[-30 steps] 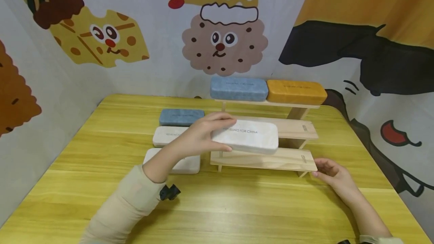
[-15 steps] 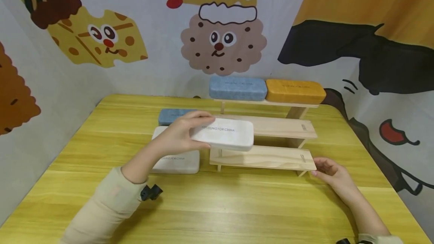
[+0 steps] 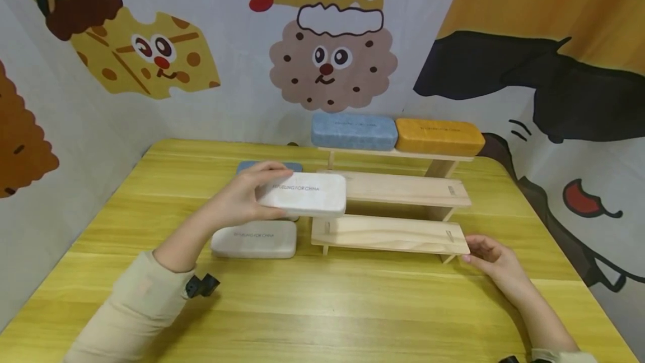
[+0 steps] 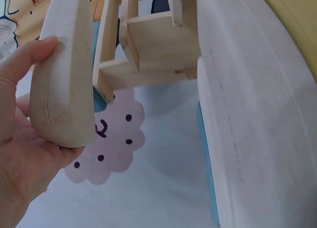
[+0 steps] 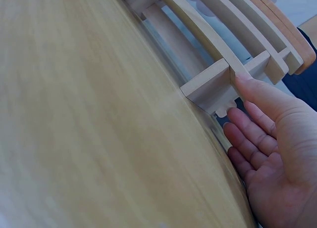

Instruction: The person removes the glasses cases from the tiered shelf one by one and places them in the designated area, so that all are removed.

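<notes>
My left hand grips the left end of a white glasses case, thumb on the near side and fingers on the far side. The case hangs above the table, overlapping the left end of a three-tier wooden rack in the head view. Its seamed underside shows in the left wrist view, beside the hand's thumb. At the rack's lower right end, my right hand holds the corner of the bottom shelf. In the right wrist view its thumb presses the board's end, the other fingers loosely curled below.
A second white case lies left of the rack; a blue case behind it is partly covered by my hand. On the top shelf sit another blue case and an orange case. A cartoon-printed wall cloth stands behind.
My left hand has drawn the white case leftward from in front of the rack's middle shelf, towards the cases on the left. The right hand stays at the rack's corner.
</notes>
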`<action>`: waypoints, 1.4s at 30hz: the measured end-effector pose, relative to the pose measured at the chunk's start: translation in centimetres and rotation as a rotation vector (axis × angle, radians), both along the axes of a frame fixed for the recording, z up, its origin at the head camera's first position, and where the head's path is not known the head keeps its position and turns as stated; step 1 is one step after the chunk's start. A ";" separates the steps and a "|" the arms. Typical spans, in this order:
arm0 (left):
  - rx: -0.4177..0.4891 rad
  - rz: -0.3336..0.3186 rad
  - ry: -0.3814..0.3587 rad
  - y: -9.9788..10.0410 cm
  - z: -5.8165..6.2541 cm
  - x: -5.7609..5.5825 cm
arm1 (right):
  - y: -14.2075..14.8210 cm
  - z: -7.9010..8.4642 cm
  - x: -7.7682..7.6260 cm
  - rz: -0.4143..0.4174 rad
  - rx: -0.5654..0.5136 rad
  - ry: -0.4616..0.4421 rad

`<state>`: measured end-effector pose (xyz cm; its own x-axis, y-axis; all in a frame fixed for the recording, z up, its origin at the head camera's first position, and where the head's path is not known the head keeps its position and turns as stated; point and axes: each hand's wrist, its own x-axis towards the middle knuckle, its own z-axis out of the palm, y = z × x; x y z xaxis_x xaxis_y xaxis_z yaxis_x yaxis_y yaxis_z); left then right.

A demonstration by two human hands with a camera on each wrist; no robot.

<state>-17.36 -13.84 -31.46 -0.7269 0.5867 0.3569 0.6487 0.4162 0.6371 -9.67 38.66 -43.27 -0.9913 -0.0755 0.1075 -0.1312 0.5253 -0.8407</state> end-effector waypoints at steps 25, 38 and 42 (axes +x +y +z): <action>-0.080 0.193 -0.089 -6.8 -0.5 -0.6 | 0.2 -0.1 0.0 0.011 -0.016 0.002; -0.116 0.196 -0.087 -9.8 -0.1 -1.4 | 0.2 -0.2 0.0 0.014 -0.022 0.005; -0.122 0.219 -0.091 -10.5 -0.4 -1.8 | 0.2 -0.2 0.0 0.019 -0.029 0.009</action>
<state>-19.19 -24.30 -31.86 -0.8674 0.4463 0.2202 0.4767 0.6179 0.6253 -9.68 38.88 -43.45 -0.9887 -0.0908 0.1190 -0.1485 0.4982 -0.8543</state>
